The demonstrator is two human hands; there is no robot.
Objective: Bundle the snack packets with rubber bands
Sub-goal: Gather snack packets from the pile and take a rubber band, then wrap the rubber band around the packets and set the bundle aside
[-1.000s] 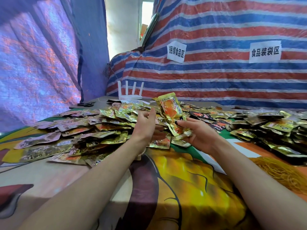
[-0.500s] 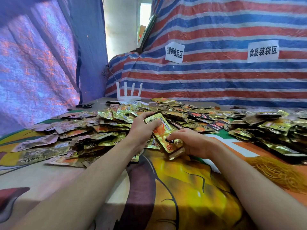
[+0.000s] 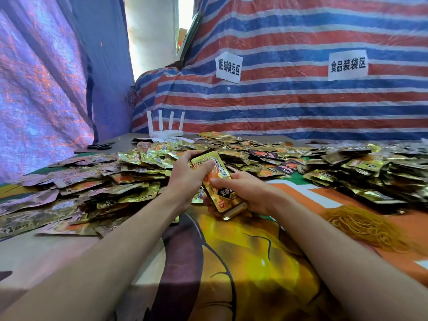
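The left hand (image 3: 185, 177) gripped the upper end of a small stack of snack packets (image 3: 225, 198), thumb pressed on its front. The right hand (image 3: 252, 193) clasped the lower end, fingers curled beneath. The stack sat above the middle of the table (image 3: 243, 262), beside the loose packets (image 3: 129, 181) heaped across the far side. Rubber bands (image 3: 363, 224) lay near the right edge.
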